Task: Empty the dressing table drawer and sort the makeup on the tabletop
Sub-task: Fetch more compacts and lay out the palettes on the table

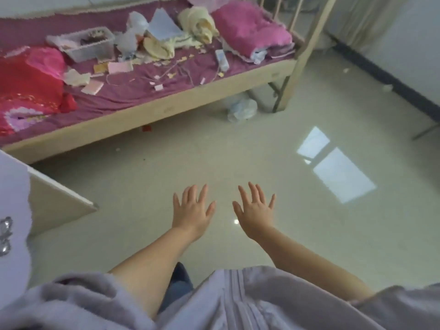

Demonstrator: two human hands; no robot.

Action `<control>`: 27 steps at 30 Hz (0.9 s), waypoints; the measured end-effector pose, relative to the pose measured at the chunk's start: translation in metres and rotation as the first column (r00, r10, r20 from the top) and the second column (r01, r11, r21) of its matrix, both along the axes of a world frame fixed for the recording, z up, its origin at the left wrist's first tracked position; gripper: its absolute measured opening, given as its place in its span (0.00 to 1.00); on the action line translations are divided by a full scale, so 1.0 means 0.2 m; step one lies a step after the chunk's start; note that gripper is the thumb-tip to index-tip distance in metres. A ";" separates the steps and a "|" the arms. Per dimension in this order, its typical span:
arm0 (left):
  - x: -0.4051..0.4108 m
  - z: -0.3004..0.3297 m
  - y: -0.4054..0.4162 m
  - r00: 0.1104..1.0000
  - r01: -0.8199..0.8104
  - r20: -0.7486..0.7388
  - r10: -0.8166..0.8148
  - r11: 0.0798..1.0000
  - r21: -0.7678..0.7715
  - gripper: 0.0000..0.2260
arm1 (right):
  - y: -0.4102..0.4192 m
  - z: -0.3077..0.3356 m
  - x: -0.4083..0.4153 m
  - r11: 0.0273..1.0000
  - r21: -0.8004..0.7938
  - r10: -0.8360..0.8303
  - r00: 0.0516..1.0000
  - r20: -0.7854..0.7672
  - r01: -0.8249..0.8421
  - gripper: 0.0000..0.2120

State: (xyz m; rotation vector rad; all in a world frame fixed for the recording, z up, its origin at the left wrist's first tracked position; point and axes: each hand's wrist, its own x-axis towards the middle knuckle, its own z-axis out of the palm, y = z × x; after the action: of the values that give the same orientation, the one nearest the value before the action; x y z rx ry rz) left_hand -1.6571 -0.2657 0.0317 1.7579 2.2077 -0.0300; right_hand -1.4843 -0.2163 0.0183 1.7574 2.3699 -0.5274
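Your left hand (191, 214) and right hand (256, 211) hover over the tiled floor (309, 234), each grip released, fingers spread, holding nothing.

Small makeup bits (166, 77) lie scattered on the purple bedsheet (133, 91).

My hands: two, left hand (191, 210) and right hand (256, 210), five fingers (203, 190) spread on each, nothing held. One bed (166, 108). On it: one clear plastic bin (89, 44), one pink folded blanket (250, 29), one red cushion (28, 82), one white tube (222, 59), two pink cards (120, 67), small scraps too many to count. One plastic bag (241, 109) on floor.
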 end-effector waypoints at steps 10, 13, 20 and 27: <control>1.25 0.00 0.31 0.844 0.532 0.086 -0.530 0.847 -0.002 0.27 | -0.21 -0.01 1.22 0.825 -0.002 -0.563 0.823 0.076 0.565 0.27; 1.47 0.00 0.44 0.787 0.614 0.068 -0.613 0.789 -0.003 0.27 | -0.18 -0.04 1.41 0.758 -0.013 -0.649 0.757 0.074 0.652 0.27; 1.88 -0.02 1.04 0.717 0.697 0.052 -0.695 0.717 -0.030 0.27 | 0.28 -0.02 1.82 0.653 0.034 -0.758 0.652 0.035 0.757 0.26; 2.45 0.08 1.71 0.563 0.825 0.056 -0.825 0.565 0.024 0.27 | 0.86 0.10 2.26 0.523 0.079 -0.851 0.525 -0.011 0.849 0.26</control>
State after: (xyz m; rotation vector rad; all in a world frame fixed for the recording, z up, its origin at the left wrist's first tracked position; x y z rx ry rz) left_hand -1.1679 0.0762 0.0485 2.5812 1.1169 -0.1908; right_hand -1.0325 -0.0437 0.0374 2.8870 1.3119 -0.4829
